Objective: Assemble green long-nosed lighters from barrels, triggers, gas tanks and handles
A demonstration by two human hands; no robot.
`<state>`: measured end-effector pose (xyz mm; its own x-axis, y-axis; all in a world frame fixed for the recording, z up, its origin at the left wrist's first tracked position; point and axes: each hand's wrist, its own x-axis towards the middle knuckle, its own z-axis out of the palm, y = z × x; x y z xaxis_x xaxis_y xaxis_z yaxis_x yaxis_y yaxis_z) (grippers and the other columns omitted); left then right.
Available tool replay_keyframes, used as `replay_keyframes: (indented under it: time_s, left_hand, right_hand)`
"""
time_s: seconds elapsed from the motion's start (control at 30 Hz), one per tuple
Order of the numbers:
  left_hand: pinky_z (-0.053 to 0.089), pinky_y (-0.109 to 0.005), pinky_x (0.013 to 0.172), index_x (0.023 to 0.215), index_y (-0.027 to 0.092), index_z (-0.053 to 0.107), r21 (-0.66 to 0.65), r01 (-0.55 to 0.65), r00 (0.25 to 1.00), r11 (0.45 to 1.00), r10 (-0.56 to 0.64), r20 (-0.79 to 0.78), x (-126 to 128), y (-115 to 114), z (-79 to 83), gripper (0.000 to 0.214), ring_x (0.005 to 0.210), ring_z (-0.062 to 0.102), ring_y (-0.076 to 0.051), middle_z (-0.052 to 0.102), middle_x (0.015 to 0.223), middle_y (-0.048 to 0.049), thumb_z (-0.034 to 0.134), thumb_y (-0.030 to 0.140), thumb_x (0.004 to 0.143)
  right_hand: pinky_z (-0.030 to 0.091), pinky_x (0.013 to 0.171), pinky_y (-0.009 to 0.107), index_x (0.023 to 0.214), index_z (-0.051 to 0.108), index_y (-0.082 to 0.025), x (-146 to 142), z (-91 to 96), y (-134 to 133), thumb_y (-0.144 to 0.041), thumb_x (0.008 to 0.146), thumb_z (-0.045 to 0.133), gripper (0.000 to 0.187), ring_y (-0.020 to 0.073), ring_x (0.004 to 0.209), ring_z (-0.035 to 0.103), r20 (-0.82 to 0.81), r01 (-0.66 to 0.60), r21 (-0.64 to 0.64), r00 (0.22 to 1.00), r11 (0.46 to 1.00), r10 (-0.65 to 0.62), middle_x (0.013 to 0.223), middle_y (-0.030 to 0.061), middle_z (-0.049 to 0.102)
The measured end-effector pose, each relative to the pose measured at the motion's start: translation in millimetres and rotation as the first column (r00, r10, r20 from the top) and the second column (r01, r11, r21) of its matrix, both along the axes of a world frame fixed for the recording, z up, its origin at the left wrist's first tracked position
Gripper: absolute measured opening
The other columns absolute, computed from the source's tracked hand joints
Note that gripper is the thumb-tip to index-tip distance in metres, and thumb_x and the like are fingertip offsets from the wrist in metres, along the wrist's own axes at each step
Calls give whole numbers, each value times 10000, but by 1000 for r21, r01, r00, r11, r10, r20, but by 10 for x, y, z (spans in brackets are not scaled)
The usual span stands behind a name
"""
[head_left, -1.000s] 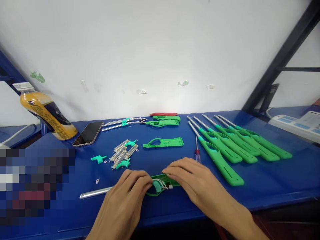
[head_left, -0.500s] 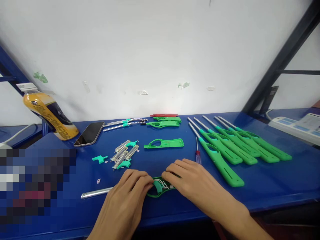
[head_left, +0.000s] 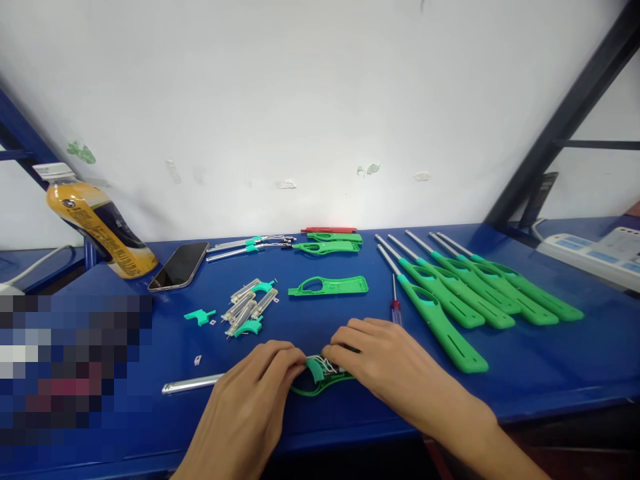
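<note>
Open green lighter half-shell (head_left: 311, 393) under two hands, front of table (head_left: 310, 323)

My left hand (head_left: 250, 393) is closed round the half-shell's nose, fingertips bunched by the teal trigger (head_left: 316, 371); the silver tube (head_left: 193, 385) pokes out left of it. My right hand (head_left: 377, 353) bends over the rear, fingertips down at the white wires (head_left: 327, 364); its thumb is hidden, so I can't tell if it pinches anything. Just behind: loose green handle half (head_left: 330, 287). Left of that, a heap of clear tanks (head_left: 245, 312) mixed with teal pieces. I see a screwdriver (head_left: 396, 312) beyond the right hand, then six assembled lighters (head_left: 450, 330) lying slanted. Phone (head_left: 179, 267) and yellow-labelled bottle (head_left: 100, 227), back left.
</note>
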<state>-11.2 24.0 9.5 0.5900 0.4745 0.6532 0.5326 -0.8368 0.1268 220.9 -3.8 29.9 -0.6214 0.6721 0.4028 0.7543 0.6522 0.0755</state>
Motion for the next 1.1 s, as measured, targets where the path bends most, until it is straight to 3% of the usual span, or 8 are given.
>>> replay_keyframes:
  time_s: [0.27, 0.57, 1.1]
  left_hand:
    - [616, -243, 787, 1064, 213, 655, -42, -13, 999, 999, 15, 30, -22, 18, -8, 223, 856, 762, -136, 748, 981, -14, 442, 181, 1120]
    - [612, -251, 773, 1079, 218, 641, -70, -14, 998, 997, 18, 54, -13, 7, -24, 192, 851, 758, -143, 745, 992, -16, 456, 182, 1115]
    - [588, -253, 793, 1091, 215, 620, -91, 14, 999, 996, -10, 44, -33, 3, -27, 180, 868, 734, -135, 720, 1002, -14, 447, 179, 1127]
  right_hand:
    - [376, 626, 351, 938, 666, -169, -29, -51, 25, 1, 954, 656, 172, 188, 726, 583, 22, -34, 74, 999, 997, 33, 857, 5, 680]
    - [418, 647, 329, 998, 667, -185, 2, 21, 17, -43, 962, 702, 151, 179, 795, 633, 65, -20, 3, 998, 1000, 20, 920, 6, 703]
    - [288, 510, 355, 958, 636, -177, -25, 69, 142, -20, 1003, 561, 180, 184, 677, 595, 188, -119, 35, 976, 992, 111, 789, 4, 650]
